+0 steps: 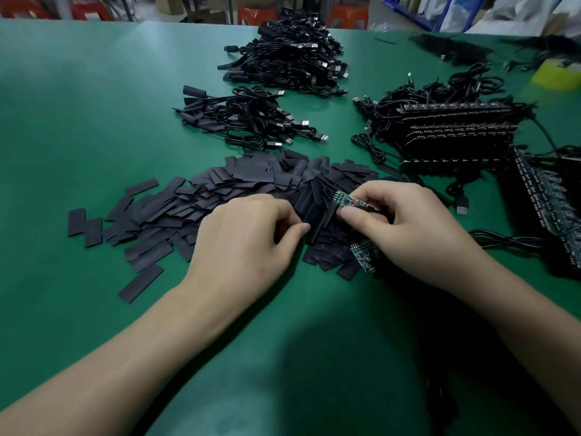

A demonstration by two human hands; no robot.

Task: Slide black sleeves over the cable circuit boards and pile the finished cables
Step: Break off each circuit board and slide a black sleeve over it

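Observation:
A heap of flat black sleeves (220,190) lies spread on the green table (94,121). My left hand (248,240) pinches one black sleeve (317,212) at the heap's right side. My right hand (405,221) pinches a small green circuit board (347,199), whose free end is at the sleeve's mouth. A second green circuit board (364,254) sticks out from under my right palm. A small pile of sleeved cables (248,118) lies behind the heap, and a bigger pile (289,55) sits farther back.
Stacks of unsleeved boards with black cables (452,130) stand at the right, more boards (547,199) at the far right edge. A loose USB plug (462,206) lies near my right hand. A yellow object (556,73) sits at the back right.

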